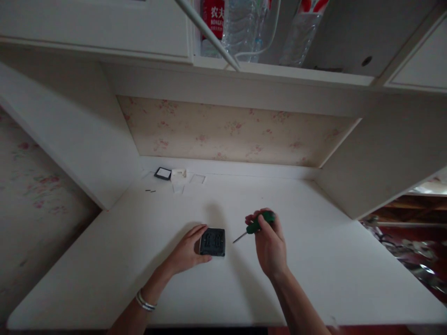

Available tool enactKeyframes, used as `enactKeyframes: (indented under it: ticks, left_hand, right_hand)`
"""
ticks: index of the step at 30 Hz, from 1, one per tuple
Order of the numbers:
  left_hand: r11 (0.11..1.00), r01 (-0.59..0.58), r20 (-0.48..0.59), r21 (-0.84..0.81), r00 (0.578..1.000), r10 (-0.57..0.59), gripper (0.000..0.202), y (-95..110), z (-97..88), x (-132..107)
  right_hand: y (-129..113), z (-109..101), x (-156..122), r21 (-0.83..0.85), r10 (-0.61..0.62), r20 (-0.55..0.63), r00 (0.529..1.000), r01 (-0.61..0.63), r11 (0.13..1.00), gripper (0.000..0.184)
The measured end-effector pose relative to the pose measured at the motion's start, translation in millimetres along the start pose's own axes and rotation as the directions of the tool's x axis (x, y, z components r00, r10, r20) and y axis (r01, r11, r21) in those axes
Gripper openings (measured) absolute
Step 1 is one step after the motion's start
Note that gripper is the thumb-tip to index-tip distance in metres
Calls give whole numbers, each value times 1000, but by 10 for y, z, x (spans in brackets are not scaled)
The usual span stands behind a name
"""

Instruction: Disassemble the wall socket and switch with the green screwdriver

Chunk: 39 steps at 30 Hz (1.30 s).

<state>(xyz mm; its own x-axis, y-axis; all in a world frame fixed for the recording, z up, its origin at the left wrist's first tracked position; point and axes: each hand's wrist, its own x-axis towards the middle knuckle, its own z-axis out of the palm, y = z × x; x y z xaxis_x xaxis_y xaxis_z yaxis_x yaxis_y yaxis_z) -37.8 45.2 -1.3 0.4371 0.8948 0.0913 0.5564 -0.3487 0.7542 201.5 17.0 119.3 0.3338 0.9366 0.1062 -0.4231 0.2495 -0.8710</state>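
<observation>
We see the left hand (pixel 186 251) pinching a black square piece (pixel 213 242) by its left side, with fingers at the upper edge and the thumb at the lower one, low over the white desk (pixel 199 300). The right hand (pixel 270 249) is wrapped around the green handle of a screwdriver (pixel 257 224), whose tip stands just beside the piece, not touching it.

We judge that the main risk is slipping: if the tip is pressed against the piece at such a slant, it may skid and scratch the surface – or reach the left fingers. Because the grip is only on one side, a push or twist could also turn the piece. Its recesses are too dark for us to tell what is inside.

Farther back, two thin dark strips (pixel 150 190) lie near clear plates (pixel 198 179) – so small that, we think, a careless sleeve could sweep them away.
</observation>
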Motion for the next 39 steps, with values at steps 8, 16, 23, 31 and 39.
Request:
enactKeyframes:
  ticks: [8,16,23,31,39]
  left_hand:
    - [993,2,-118,121,993,12,89,-14,140,4]
    - [990,23,-146,142,989,-2,90,-28,162,-17]
    - [991,12,-141,133,990,7,89,-19,146,-8]
    - [992,18,-136,121,991,-2,87,4,128,-11]
    - [990,-1,-135,139,991,20,87,-56,151,-14]
  right_hand:
    - [104,310,181,107,-38,96,995,27,994,34]
    - [335,441,250,51,-21,158,987,13,999,37]
    - [415,444,232,-31,1,156,988,4,1000,36]
    - [256,510,242,-277,45,328,943,51,959,20]
    - [118,625,293,-322,25,220,975,49,946,13]
